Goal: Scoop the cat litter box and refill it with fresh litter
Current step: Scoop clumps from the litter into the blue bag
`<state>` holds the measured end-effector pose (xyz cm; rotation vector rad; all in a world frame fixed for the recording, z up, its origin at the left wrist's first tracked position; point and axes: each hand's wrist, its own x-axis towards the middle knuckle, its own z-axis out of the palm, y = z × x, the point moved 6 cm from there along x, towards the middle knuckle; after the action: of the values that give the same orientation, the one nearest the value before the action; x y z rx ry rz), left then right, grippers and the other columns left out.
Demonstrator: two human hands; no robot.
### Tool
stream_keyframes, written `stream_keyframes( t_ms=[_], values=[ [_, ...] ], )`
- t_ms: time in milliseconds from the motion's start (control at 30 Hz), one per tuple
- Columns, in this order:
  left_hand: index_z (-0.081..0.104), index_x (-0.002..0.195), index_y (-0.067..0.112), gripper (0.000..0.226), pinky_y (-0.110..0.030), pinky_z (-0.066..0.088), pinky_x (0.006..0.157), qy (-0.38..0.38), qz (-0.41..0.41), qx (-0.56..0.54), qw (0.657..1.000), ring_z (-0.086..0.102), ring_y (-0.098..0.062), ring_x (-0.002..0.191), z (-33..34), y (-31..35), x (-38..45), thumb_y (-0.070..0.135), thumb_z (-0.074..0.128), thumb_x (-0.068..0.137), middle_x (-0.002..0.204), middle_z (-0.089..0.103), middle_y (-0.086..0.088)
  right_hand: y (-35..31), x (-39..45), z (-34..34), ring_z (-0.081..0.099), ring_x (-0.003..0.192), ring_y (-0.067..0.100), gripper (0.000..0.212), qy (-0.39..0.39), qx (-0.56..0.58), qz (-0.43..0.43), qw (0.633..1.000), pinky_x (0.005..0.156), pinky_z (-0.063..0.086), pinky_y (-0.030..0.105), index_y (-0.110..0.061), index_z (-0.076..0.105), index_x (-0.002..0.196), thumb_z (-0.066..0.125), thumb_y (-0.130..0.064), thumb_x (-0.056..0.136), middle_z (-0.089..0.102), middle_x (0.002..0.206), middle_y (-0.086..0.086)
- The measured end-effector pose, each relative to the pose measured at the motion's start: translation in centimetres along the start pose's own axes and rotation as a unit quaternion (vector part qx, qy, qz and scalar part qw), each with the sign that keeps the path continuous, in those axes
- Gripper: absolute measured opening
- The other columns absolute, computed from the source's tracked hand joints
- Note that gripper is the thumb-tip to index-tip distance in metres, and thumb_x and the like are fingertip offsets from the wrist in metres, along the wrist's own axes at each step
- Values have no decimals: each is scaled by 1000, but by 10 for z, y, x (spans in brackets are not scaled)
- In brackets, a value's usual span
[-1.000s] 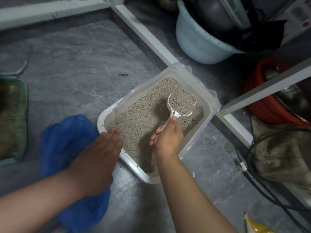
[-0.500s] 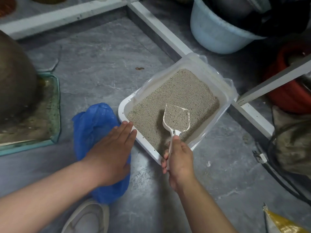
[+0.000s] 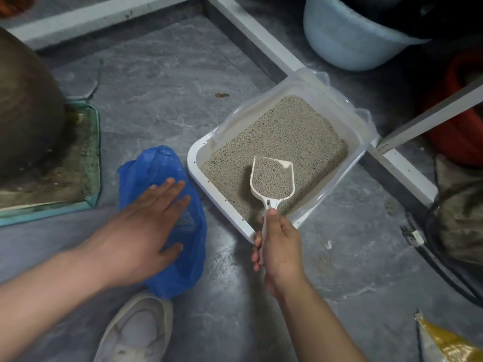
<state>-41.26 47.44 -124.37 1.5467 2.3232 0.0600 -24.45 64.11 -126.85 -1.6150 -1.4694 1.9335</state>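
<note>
Head view, change: over the past second the scoop (image 3: 272, 178) has come back from the far side of the litter box (image 3: 362, 131) to its near corner, loaded, and the left hand (image 3: 146, 223) has slid off the box rim onto the blue bag (image 3: 183, 259).
Meaning for the task: my reading is that one scoopful is lifted and on its way to the bag; the bag lies flat and shut-looking, so it likely needs opening before anything can be tipped in. Refilling has not begun.
Right hand (image 3: 281, 248): fingers curled tight round the scoop's white handle, thumb laid along the top just behind the bowl.
Scoop load: grey litter fills the bowl, which is held about level, just ahead of the thumb and above the box's near corner.
Left-hand fingers (image 3: 172, 190): straight and slightly spread, laid flat on the bag, gripping nothing; the thumb also rests on the plastic.
Litter box: ahead of the right fingertips, to the right of the left ones, still well filled with litter (image 3: 292, 131).
Bag: under the left fingers, just beside the box's white rim.
Yellow sack (image 3: 444, 340): behind and right of the right hand, possibly the fresh litter; I cannot tell.
</note>
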Motion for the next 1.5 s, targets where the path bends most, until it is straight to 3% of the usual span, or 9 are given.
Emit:
stream_keyframes(
  t_ms=[267, 433, 633, 767, 967, 1200, 1500],
  values=[
    [38, 152, 15, 84, -32, 4, 121, 12, 30, -11, 999, 15, -21, 153, 3, 8, -5, 60, 42, 81, 164, 23, -8, -1, -2, 2, 40, 34, 18, 43, -4, -3, -7, 1000, 38, 30, 23, 0, 51, 97, 44, -42, 104, 52, 55, 5],
    [44, 148, 15, 77, -33, 3, 123, 35, 14, -14, 999, 18, -22, 152, -7, 0, -8, 54, 46, 82, 161, 31, -9, -4, -2, -1, 40, 35, 18, 38, -5, 0, -14, 1000, 37, 31, 21, -8, 52, 90, 45, -43, 103, 52, 55, 6],
    [49, 145, 13, 79, -51, 17, 123, 79, -61, -27, 995, 12, -28, 154, -13, -23, -15, 56, 44, 79, 161, 30, -11, -1, -6, -5, 40, 36, 19, 37, -4, -11, -20, 1000, 38, 30, 21, -14, 49, 82, 45, -43, 103, 52, 56, 8],
    [44, 149, 19, 82, -48, 11, 124, 80, -112, -28, 990, 5, -29, 154, -10, -32, -22, 61, 40, 79, 165, 22, -7, 0, -9, -5, 41, 37, 19, 36, -4, -17, -24, 1000, 38, 31, 22, -13, 50, 83, 45, -43, 103, 52, 57, 9],
    [42, 150, 22, 87, -56, 21, 121, 52, -159, -51, 985, 14, -44, 150, -2, -39, -22, 69, 34, 78, 165, 20, -6, -6, -13, -5, 41, 37, 19, 37, -12, -29, -31, 999, 36, 31, 21, -10, 50, 85, 45, -42, 104, 52, 56, 8],
    [42, 149, 21, 88, -54, 30, 117, 45, -157, -71, 984, 29, -43, 146, 2, -36, -20, 69, 36, 75, 165, 21, -5, -7, -14, -9, 41, 36, 19, 39, -5, -33, -26, 999, 37, 31, 21, -13, 48, 79, 46, -42, 103, 52, 55, 8],
    [42, 150, 17, 90, -47, 23, 121, 49, -140, -75, 986, 21, -34, 151, 3, -33, -20, 66, 38, 75, 165, 19, -8, -5, -14, -9, 42, 37, 20, 39, -12, -37, -40, 998, 37, 31, 22, -10, 49, 83, 45, -42, 104, 52, 57, 10]
  ],
)
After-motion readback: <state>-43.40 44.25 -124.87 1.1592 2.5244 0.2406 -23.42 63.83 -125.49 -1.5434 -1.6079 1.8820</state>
